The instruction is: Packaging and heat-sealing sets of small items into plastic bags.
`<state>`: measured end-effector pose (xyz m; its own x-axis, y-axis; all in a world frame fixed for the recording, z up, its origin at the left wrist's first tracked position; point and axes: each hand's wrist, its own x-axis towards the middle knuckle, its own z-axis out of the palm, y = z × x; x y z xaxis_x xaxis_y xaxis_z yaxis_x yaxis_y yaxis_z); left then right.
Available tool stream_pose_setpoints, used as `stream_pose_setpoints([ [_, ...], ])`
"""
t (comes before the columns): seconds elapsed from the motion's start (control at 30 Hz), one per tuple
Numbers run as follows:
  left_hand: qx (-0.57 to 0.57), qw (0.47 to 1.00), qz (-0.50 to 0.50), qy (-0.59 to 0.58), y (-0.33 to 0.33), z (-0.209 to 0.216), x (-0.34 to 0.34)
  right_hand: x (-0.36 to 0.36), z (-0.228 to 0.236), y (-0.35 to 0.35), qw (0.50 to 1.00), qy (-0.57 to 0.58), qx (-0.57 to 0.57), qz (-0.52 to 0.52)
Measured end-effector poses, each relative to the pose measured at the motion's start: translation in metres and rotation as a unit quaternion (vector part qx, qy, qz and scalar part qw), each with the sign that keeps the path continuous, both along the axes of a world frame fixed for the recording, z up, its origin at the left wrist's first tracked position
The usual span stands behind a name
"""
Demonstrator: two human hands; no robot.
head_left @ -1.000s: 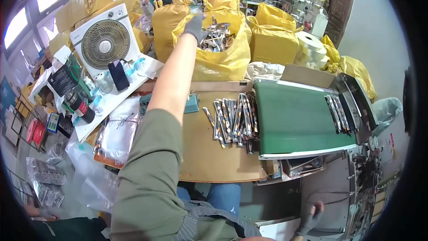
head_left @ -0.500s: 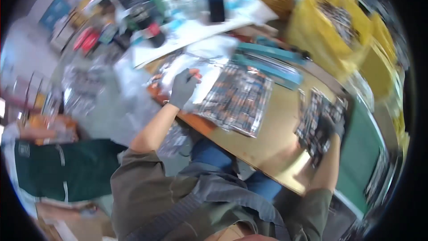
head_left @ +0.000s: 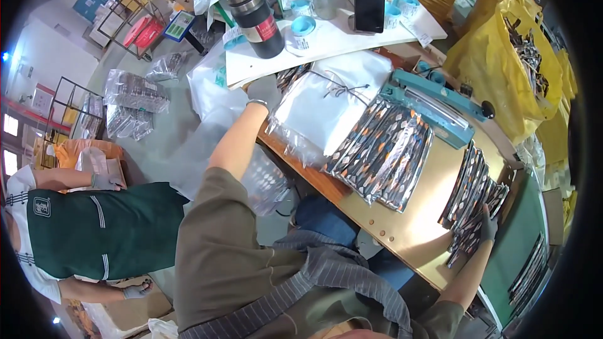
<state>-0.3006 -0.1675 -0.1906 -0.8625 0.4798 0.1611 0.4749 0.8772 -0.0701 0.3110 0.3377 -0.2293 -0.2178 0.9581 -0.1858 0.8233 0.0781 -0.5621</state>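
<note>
Grey-gloved, my left hand [head_left: 265, 92] reaches to the far left of the table, beside a stack of clear plastic bags [head_left: 323, 110] with a black string across it. Its fingers blend into the things there, so their pose is unclear. At the right, my right hand [head_left: 488, 227], also gloved, grips the edge of a pile of dark folded strips [head_left: 468, 198] patterned with orange and white diamonds. Between the hands lies a flat clear pack of similar strips [head_left: 383, 157]. More patterned strips [head_left: 293, 76] show near my left hand.
A teal bag sealer [head_left: 433, 110] stands behind the pack. On a white shelf [head_left: 251, 72] are a tumbler [head_left: 256, 22], a phone [head_left: 369, 3] and tape rolls. A yellow sack [head_left: 496, 69] stands back right. At left is a co-worker in a green apron [head_left: 100, 229].
My left hand has moved from over the plastic bags to their far left side; the small orange item at its fingers no longer shows. My right hand stays at the strip pile. The view has shifted.
</note>
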Motion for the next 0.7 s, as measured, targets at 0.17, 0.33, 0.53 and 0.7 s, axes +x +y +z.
stream_pose_setpoints([
  [0.17,0.002,1.0,0.024,-0.017,-0.014,0.013,0.019,0.001,-0.001,-0.005,1.0,0.014,-0.011,0.007],
  [0.33,0.014,0.999,0.025,0.017,-0.025,0.045,0.049,-0.002,-0.003,-0.009,1.0,-0.006,-0.006,0.012],
  [0.53,0.168,0.984,-0.037,-0.052,-0.04,0.061,0.137,0.047,-0.023,0.002,0.969,0.203,-0.14,-0.017],
  [0.7,0.505,0.676,0.041,-0.535,-0.021,0.095,0.257,-0.041,0.031,-0.035,0.999,-0.013,-0.012,-0.036],
])
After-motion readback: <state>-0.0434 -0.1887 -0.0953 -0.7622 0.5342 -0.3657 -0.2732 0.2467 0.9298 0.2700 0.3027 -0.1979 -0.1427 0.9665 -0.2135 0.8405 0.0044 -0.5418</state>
